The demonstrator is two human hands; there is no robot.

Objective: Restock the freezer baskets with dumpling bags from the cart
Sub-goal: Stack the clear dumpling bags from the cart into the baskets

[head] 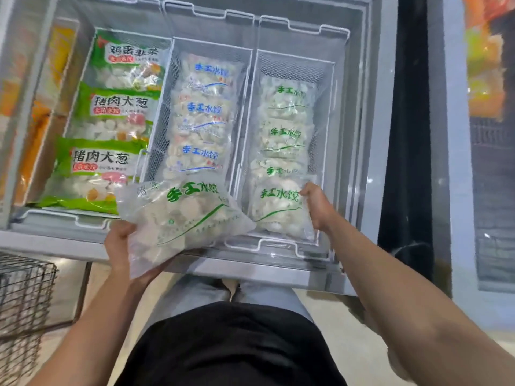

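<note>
Now my right hand [317, 206] seats the green-print dumpling bag [278, 210] in the right freezer basket [278, 243]; my left hand [122, 246] grips another green-print bag [181, 215] just left of that basket, likely next.

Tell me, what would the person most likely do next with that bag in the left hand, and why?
Probably carry it right and lay it in the right basket. The bag with green lettering, held by the left hand over the freezer's front edge, matches the green-lettered bags there; the middle basket holds blue-lettered ones. First the right hand, gripping the nearest bag in that basket, likely finishes settling it.
</note>
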